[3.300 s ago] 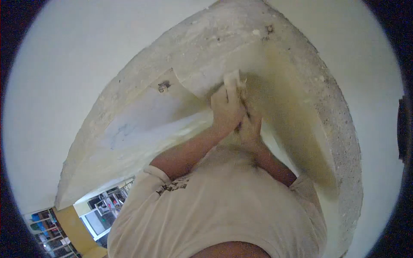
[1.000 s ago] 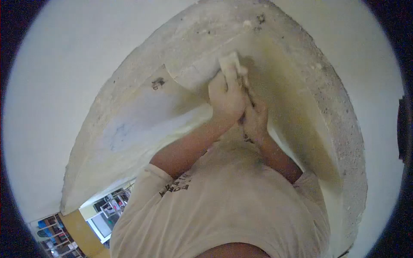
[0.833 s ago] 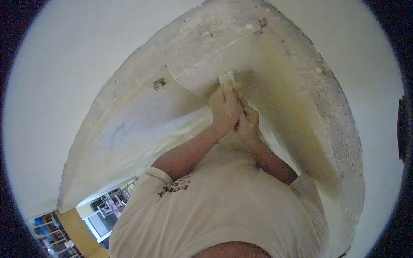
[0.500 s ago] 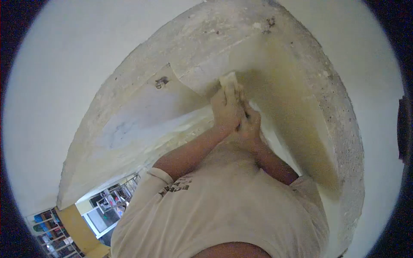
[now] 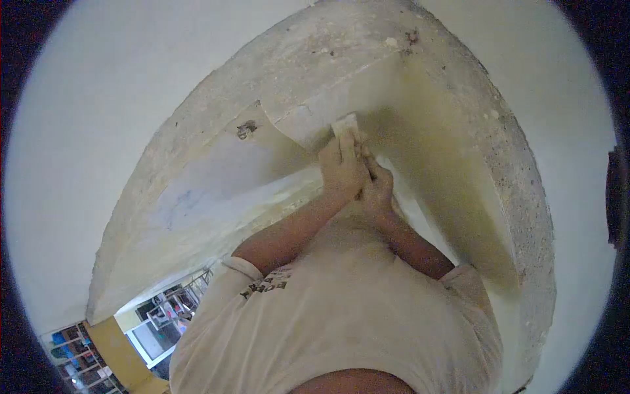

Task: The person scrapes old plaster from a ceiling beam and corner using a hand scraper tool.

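My left hand (image 5: 340, 167) is closed on a small pale flat block (image 5: 345, 123), its fingers lying along it. The block's end touches or sits very close to a pale, dusty plaster-like surface (image 5: 328, 105). My right hand (image 5: 378, 187) is closed too, pressed up against my left hand from the right. What its fingers grip is mostly hidden; they may be on the same block or on my left hand. Both forearms reach out in front of my light shirt (image 5: 348, 308).
A rough, pitted edge (image 5: 518, 197) curves around the dusty surface, with a dark patch (image 5: 247, 129) on its left part. Smooth pale areas lie outside it. Shelves with items (image 5: 82, 358), a yellow-brown panel (image 5: 121, 351) and a metal rack (image 5: 180, 305) show at lower left.
Both hands and the block have shifted very slightly, a little left and down in the view. The grip looks the same.
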### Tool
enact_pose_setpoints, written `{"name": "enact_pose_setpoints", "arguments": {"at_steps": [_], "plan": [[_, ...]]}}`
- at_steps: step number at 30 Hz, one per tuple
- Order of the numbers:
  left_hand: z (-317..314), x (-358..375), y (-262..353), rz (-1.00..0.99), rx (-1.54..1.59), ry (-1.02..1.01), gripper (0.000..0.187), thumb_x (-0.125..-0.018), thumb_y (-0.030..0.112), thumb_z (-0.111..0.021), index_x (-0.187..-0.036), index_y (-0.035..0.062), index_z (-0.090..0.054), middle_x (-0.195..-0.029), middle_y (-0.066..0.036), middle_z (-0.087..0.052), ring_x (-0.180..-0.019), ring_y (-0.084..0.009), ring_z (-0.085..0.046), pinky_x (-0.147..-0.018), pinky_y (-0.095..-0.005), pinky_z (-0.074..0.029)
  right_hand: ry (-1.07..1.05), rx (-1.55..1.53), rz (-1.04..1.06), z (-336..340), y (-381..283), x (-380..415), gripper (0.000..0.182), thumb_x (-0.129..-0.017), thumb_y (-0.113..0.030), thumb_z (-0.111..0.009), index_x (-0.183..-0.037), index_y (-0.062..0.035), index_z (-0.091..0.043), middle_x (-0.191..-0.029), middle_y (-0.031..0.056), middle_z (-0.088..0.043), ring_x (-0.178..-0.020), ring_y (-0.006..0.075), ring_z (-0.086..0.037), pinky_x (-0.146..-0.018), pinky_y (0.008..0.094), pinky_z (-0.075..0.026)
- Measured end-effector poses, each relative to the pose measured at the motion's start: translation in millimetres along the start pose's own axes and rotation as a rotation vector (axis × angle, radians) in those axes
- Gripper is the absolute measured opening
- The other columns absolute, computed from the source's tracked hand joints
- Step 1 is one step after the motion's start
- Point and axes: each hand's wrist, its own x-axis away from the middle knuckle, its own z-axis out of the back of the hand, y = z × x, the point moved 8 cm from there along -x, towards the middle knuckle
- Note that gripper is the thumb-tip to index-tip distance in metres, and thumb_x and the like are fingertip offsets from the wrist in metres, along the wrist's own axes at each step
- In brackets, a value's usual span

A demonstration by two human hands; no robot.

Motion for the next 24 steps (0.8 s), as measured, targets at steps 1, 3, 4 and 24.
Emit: {"name": "enact_pose_setpoints", "arguments": {"at_steps": [1, 3, 4, 24], "plan": [[-2.4, 0.4, 12.4, 0.008, -0.004, -0.001, 0.037, -0.089, 0.027, -0.037, -0.079, -0.0023, -0.057, -0.062, -0.008, -0.054, -0.058, -0.0131, -0.049, -0.055, -0.0284, -0.041, -0.076, 0.109, -0.05, 3.2, -11.0, -4.3, 0.024, -0.083, -0.012, -0.051, -0.103, -0.0002, -0.056, -0.057, 0.0001, -0.05, -0.048, 0.0063, -0.04, -0.041, 0.0244, -0.035], [-6.3, -1.2, 45.9, -0.1, 0.151, -0.007, 0.036, -0.09, 0.026, -0.036, -0.079, -0.0022, -0.056, -0.063, -0.008, -0.054, -0.058, -0.0135, -0.05, -0.055, -0.0289, -0.041, -0.151, 0.22, -0.107, 6.8, -5.4, -2.1, 0.028, -0.083, -0.011, -0.05, -0.109, -0.0015, -0.054, -0.057, 0.0001, -0.05, -0.047, 0.0062, -0.04, -0.041, 0.0242, -0.035], [-7.1, 2.9, 37.2, -0.098, 0.151, -0.007, 0.036, -0.09, 0.026, -0.036, -0.079, -0.0022, -0.056, -0.063, -0.008, -0.054, -0.058, -0.0135, -0.05, -0.055, -0.0289, -0.041, -0.129, 0.17, -0.092, 7.5, 4.2, -0.3, 0.03, -0.084, -0.011, -0.05, -0.113, -0.0029, -0.051, -0.056, -0.0005, -0.05, -0.045, 0.0059, -0.039, -0.04, 0.0237, -0.034], [-27.8, -2.2, 31.1, -0.041, -0.034, -0.009, 0.039, -0.09, 0.029, -0.036, -0.076, -0.0011, -0.057, -0.057, -0.007, -0.054, -0.052, -0.0143, -0.05, -0.051, -0.0296, -0.041, 0.078, 0.145, 0.182, 26.0, -4.6, -13.1, 0.032, -0.088, -0.02, -0.044, -0.116, -0.0043, -0.05, -0.054, -0.0005, -0.048, -0.047, 0.0055, -0.042, -0.039, 0.024, -0.033]]}}
